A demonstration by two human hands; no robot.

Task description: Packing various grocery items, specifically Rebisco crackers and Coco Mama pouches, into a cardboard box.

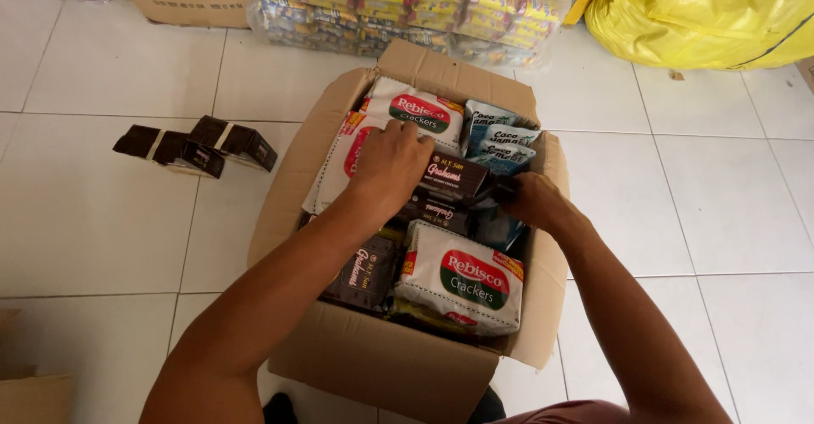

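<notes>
floor point(102, 220): white tiles, it fills most of the view around everything.
yellow sack point(704, 13): big, plastic, at the far right on the floor.
wrapped bundles point(407, 4): yellow packs under clear film, stacked at the far middle, just behind the box.
cardboard box point(373, 360): open, flaps spread out, it stands in the middle near the person; it looks almost full.
far white pack point(420, 110): white cracker pack with red and green label, lying at the far left inside the box.
near white pack point(462, 280): same kind, lying at the near right inside the box.
blue packs point(500, 140): light blue snack bags, at the far right inside the box, partly standing.
dark packs point(454, 174): brown cracker packs in the middle of the box, between the two white packs; one more lies at the near left.
loose dark packs point(195, 146): several brown packs with a pale band, on the floor at the left, well apart from the box.
left hand point(390, 161): palm down, fingers bent, pressing on top of a dark pack in the middle; i cannot tell if it really grips it.
right hand point(534, 199): at the right wall of the box, fingers closed on something dark beside the blue packs; what it is stays unclear.
progress: i judge the box is mostly packed already; the loose dark packs on the floor are not yet inside, and the flaps are not yet closed.
</notes>
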